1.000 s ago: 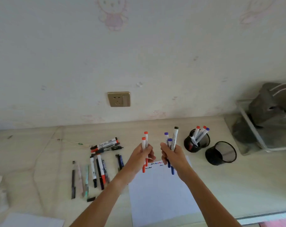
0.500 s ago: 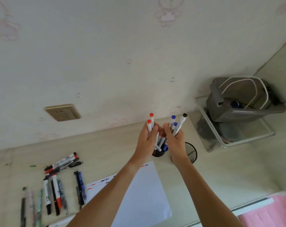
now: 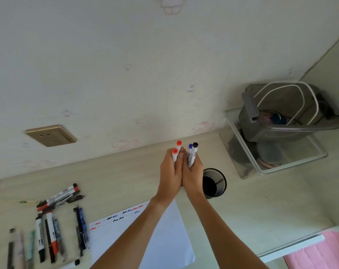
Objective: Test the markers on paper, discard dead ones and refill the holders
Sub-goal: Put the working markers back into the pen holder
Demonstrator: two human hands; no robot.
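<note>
My left hand grips two red-capped markers upright. Pressed against it, my right hand grips a blue-capped and a black-capped marker. Both hands are held together above the desk, just left of an empty black mesh holder. The other holder is hidden behind my hands. The white test paper, with red, blue and black squiggles along its top edge, lies under my forearms.
Loose markers and pens lie in rows at the left of the desk. A wall socket sits above them. A clear tray holding a grey bin stands at the back right. The desk's front edge runs at lower right.
Both hands have moved right, from above the paper to over the holders, and closed together. The view has swung right and the filled holder has gone behind my hands.
</note>
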